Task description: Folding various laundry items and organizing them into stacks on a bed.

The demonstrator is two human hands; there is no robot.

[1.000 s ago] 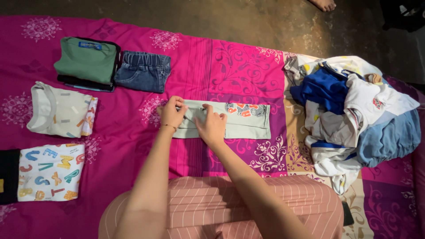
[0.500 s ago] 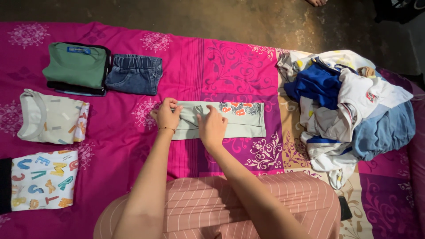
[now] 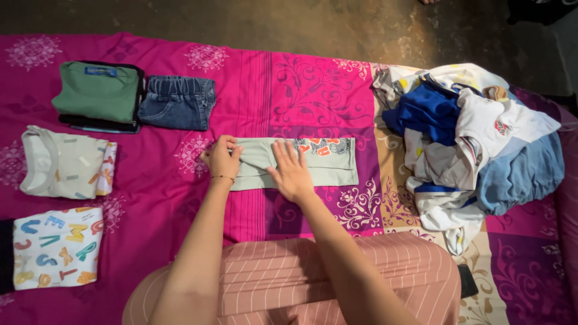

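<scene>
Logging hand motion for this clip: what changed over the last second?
The right hand stopped pinching and now lies flat, fingers spread, on the pale green folded cotton garment. The left hand keeps its grip on the garment's left end. The folded stacks stayed put.

labels | blue neck tag (image 3: 100,71) — rectangular — on green folded top (image 3: 96,93)

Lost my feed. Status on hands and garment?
Left hand pinching the pale green garment end. Right hand flat, open on it. Nothing in the way.
</scene>
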